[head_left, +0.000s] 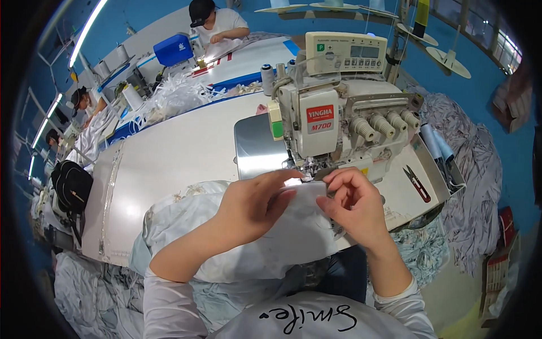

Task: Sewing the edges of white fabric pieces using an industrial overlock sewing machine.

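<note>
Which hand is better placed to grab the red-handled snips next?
Probably the right hand: it is nearer the snips, which lie on its side. The left hand is farther off, over the white cloth.

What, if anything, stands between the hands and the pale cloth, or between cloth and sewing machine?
Nothing visible. The left hand and right hand are at the upper edge of the pale cloth, right by the sewing machine; the red-handled snips lie aside, to the right.
</note>
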The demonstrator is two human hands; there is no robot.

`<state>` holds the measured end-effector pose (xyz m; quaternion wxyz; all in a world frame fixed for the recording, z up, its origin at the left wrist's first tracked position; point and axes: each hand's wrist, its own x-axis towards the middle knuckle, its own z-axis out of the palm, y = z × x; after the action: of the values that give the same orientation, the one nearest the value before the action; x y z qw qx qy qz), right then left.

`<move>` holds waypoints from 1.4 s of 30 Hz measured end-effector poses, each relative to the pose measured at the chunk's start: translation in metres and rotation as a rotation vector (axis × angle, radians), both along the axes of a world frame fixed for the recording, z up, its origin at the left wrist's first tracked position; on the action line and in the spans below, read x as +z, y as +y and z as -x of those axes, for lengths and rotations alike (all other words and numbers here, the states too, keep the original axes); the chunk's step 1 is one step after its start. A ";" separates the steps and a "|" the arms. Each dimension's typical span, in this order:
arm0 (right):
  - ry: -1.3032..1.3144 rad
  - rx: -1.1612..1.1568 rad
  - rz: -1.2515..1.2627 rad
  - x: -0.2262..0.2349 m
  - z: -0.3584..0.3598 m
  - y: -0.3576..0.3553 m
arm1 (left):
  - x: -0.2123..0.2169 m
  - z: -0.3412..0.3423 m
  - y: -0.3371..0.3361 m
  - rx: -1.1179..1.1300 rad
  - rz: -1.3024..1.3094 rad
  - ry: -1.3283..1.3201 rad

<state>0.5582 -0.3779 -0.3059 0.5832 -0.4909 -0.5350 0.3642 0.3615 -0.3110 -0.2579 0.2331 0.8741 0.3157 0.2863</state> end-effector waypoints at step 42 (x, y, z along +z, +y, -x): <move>-0.407 0.068 -0.383 -0.013 0.040 -0.087 | -0.034 0.007 -0.003 -0.318 -0.685 0.097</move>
<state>0.5183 -0.4651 -0.3191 0.5334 -0.4163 -0.7165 0.1698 0.3547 -0.3137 -0.2917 -0.0463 0.9520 0.0727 0.2937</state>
